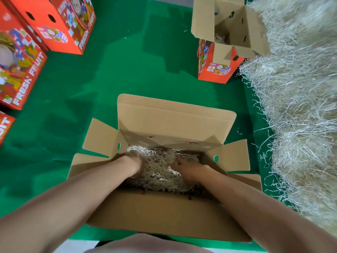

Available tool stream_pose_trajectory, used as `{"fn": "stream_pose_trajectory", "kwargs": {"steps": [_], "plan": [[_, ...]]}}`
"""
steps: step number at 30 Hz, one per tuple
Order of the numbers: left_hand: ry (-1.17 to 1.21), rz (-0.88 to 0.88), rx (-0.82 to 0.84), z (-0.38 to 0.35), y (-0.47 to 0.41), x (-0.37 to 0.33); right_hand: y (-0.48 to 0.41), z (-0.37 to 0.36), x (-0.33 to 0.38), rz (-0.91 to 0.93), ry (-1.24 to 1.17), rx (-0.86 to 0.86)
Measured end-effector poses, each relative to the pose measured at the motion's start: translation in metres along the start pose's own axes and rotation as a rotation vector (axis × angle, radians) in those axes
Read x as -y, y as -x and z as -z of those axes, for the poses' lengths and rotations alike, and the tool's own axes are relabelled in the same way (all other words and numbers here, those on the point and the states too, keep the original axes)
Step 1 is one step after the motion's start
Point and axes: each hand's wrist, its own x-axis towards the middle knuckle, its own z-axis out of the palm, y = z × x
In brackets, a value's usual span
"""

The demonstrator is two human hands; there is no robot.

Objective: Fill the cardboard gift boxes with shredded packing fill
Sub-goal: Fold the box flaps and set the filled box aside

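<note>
Shredded fill (pixel 160 172): shallow layer inside open box (pixel 173 117); box long axis runs left-to-right.
Closed printed boxes (pixel 20 70): well left of open box.
Left hand (pixel 134 166): in left half of open box, on fill; blurred, finger state cannot be told.
Right hand (pixel 189 169): in right half of open box; fingers look extended, pressing fill.
Loose pile (pixel 300 106): just right of open box; right hand nearer, judged source of next handful.

Bright, even light with soft shadows on the green cloth (pixel 127 73); wide-angle bending at edges, left hand (pixel 134 161) motion-blurred.
</note>
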Motion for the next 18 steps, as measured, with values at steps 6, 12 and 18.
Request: {"fn": "stream_pose_trajectory", "kwargs": {"steps": [6, 12, 18], "plan": [[0.103, -0.185, -0.299, 0.021, 0.012, -0.008, 0.015, 0.027, 0.008, -0.152, -0.072, -0.216], [0.140, -0.432, -0.124, 0.039, 0.008, -0.043, 0.036, 0.019, -0.004, -0.006, 0.255, 0.081], [-0.260, -0.360, 0.048, 0.016, -0.026, -0.061, 0.013, -0.021, -0.002, 0.000, 0.474, 0.082]]}}
